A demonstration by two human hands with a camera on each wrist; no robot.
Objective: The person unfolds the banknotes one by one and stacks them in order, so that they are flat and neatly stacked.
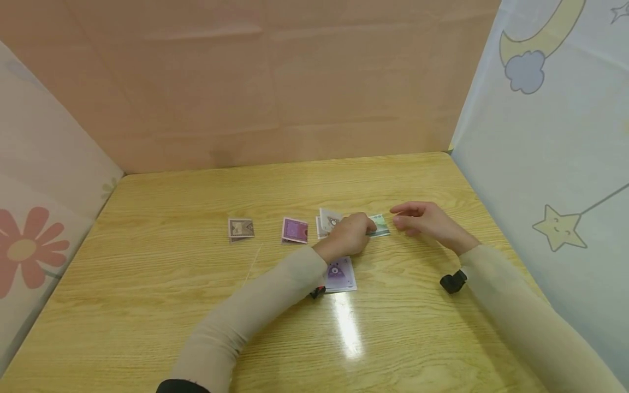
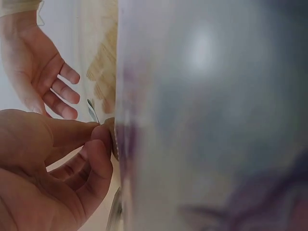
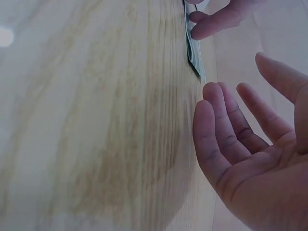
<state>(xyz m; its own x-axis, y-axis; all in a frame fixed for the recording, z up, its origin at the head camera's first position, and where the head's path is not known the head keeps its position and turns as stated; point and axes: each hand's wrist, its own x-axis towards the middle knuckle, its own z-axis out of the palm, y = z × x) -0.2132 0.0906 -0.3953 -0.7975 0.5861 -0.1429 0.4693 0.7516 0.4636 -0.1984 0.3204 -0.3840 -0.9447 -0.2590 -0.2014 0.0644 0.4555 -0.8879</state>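
My left hand pinches the near edge of a green play banknote between thumb and fingers. That note appears folded, its layers showing edge-on in the right wrist view. My right hand is just right of the note, fingers relaxed and spread, holding nothing. Partly behind my left hand stands a pale grey note with a monster drawing, one leaf raised. Below my left wrist lies a purple monster note, partly covered by the sleeve.
Further left on the wooden table lie a folded magenta note and a folded brown note. A blurred purplish sheet fills much of the left wrist view. Printed cloth walls border the table's sides.
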